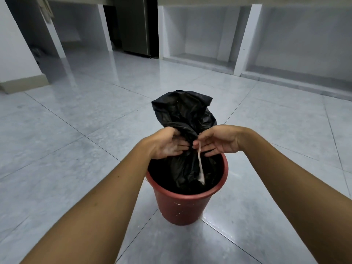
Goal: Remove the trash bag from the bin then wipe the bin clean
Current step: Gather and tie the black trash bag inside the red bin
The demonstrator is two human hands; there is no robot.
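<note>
Glossy grey-white tiled floor [76, 121], dark grout lines, wet-looking sheen near the base of the bin [182, 206]. Nearest: red plastic bucket-type bin, tapered, rolled rim, whitish specks on the near wall, standing upright on the tiles. Inside and rising out of it: black trash bag [182, 115], thin crinkled film, neck gathered, loose top flaring up on the far side. Left hand [169, 143] wrapped around the gathered neck from the left, fingers closed on the film. Right hand [217, 143] pinching a pale thin string [200, 164] at the neck, remaining fingers spread loose; string tail hanging down into the bin. Likely step: tying off before lifting. Advice: keep the neck clamped, cinch tight, then lift straight up so the bin stays put. Farther off: white open alcoves [200, 35] under a counter, dark metallic fridge [135, 25] far centre.
</note>
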